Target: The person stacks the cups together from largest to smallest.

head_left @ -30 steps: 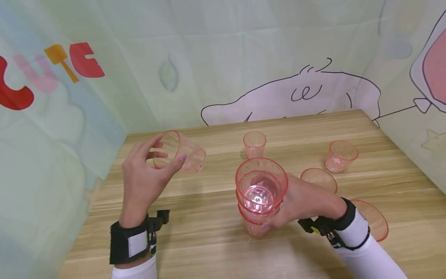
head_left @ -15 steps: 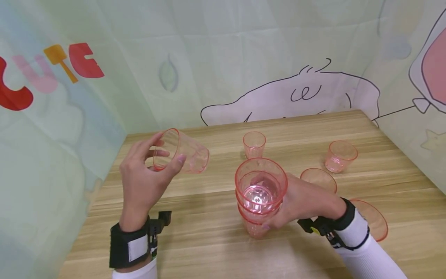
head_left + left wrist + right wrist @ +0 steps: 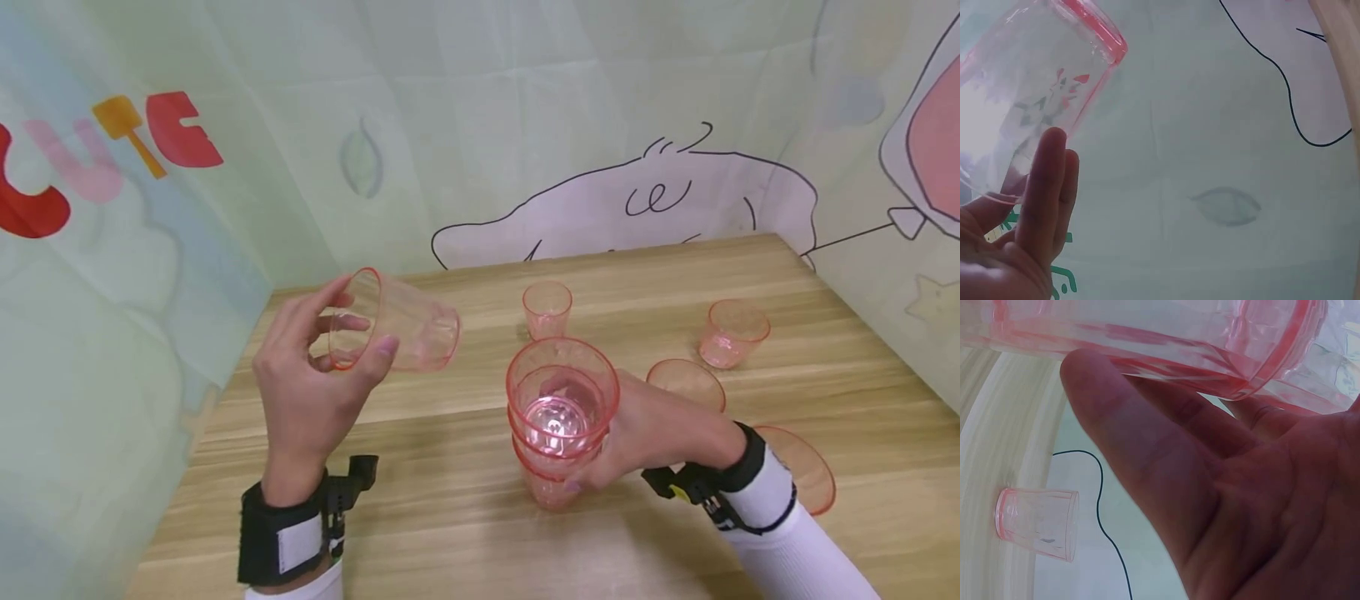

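Observation:
My left hand (image 3: 315, 375) grips a clear pink cup (image 3: 412, 325) near its rim, the cup tipped on its side above the table with its base toward the right. In the left wrist view the fingers lie along the wall of this cup (image 3: 1035, 81), and its thick pink base is at the top. My right hand (image 3: 637, 425) holds an upright stack of nested pink cups (image 3: 558, 417), fingers wrapped round its right side. Several rims show one below another. In the right wrist view the thumb presses on the side of the stack (image 3: 1166, 337).
On the wooden table (image 3: 420, 517), a small pink cup (image 3: 547, 310) stands behind the stack and another cup (image 3: 735, 333) at the back right. Two wider cups (image 3: 686, 383) are partly hidden by the right arm. A printed cloth (image 3: 480, 125) hangs behind the table.
The cup in my left hand has tilted a little further, its base swinging right and its rim rising slightly. The right hand and the stack have stayed in place.

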{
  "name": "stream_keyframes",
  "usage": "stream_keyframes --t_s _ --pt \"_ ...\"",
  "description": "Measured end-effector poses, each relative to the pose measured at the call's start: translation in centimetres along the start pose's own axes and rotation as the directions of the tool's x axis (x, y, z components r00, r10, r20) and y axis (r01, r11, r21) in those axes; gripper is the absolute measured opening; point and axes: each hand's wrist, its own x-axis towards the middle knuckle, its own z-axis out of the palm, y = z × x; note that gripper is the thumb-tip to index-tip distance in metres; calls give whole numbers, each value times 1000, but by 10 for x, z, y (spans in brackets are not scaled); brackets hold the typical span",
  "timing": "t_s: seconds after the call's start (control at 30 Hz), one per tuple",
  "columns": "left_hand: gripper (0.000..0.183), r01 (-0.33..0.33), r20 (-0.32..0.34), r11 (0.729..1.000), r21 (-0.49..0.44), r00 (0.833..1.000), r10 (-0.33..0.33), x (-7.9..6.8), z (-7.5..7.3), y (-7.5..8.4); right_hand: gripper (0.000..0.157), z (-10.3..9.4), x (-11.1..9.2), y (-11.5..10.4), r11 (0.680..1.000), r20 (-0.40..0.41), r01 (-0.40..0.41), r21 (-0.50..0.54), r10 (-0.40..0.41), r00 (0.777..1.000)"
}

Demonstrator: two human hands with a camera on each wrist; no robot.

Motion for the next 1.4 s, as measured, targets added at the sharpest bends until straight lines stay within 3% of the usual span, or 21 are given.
stream_keyframes --t_s 0.2,0.47,0.93,1.1,1.4 --pt "60 -11 2 991 -135 1000 11 -2 1 8 76 -1 -2 1 1000 10 -3 15 3 1000" --pt "61 -29 11 958 -285 999 34 -3 6 15 73 -1 -1 0 1000 9 1 22 -1 1000" --pt "64 -86 -4 931 -354 996 91 -5 13 32 78 -2 -1 0 998 6 -12 63 11 1000" --pt "68 -145 -60 914 -380 989 132 -7 18 37 83 -2 0 0 998 2 -11 58 11 1000" --pt "82 -232 -177 840 -491 970 165 -8 31 44 81 -3 0 0 999 -5 7 36 -6 1000"
